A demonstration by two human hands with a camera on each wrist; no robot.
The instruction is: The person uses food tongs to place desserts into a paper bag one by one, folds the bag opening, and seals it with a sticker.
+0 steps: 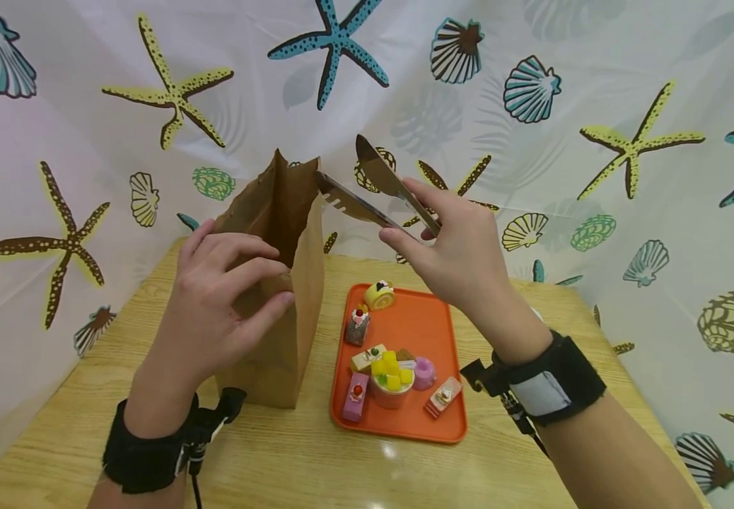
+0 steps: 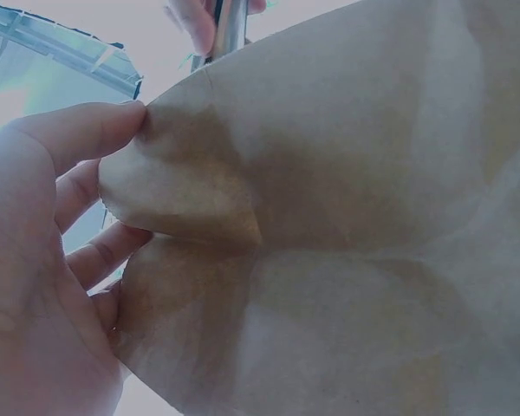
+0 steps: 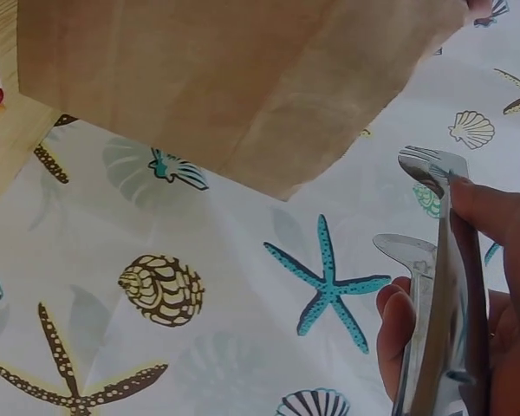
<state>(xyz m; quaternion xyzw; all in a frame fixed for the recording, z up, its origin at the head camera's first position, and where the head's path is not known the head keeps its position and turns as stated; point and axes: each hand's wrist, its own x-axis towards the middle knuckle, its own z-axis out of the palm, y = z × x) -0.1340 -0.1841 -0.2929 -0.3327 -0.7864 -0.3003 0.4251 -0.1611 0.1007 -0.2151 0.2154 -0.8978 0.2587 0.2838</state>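
A tall brown paper bag [image 1: 308, 297] stands upright with its top open. My left hand [image 1: 220, 304] grips its near rim; in the left wrist view the thumb [image 2: 95, 134] lies on one side of the paper [image 2: 347, 173] and fingertips go behind it. Metal serving tongs [image 1: 382, 173] are held in my right hand [image 1: 459, 247], their tips by the bag's far right top edge. One tong end is a flat blade, the other is slotted like a fork, and they stand apart with nothing between them. The bag's inside is mostly hidden.
An orange tray [image 1: 414, 318] sits right of the bag. It carries several small cakes, among them a yellow roll [image 1: 380, 297], a purple ring [image 1: 424, 372] and a cup with yellow cubes [image 1: 392, 382]. A patterned sheet [image 1: 367, 92] hangs behind the wooden table [image 1: 265, 452].
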